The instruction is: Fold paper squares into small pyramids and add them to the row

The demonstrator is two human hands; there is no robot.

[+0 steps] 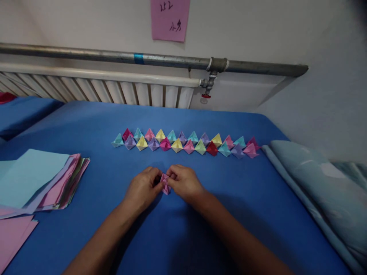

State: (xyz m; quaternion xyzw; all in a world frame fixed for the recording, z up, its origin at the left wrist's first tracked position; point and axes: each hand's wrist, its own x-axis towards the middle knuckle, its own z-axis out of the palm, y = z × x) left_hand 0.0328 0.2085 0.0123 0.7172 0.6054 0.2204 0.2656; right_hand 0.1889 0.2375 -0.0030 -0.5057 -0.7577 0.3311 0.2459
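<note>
A small folded pink paper piece [165, 184] is held between both hands near the middle of the blue surface. My left hand [145, 187] pinches its left side with thumb and fingers. On the other side, my right hand [184, 183] grips it the same way, thumb on the paper's upper right part. Beyond the hands, two staggered rows of small folded paper boats [177, 145] in several colours run from left to right.
Stacked coloured paper sheets [31, 179] lie at the left, with pink sheets [14, 236] below. Folded light-blue fabric [321, 191] covers the right edge. Behind the blue surface [114, 114] stand a white radiator [143, 93] and a metal pipe [100, 56]. A pink note [170, 19] hangs above.
</note>
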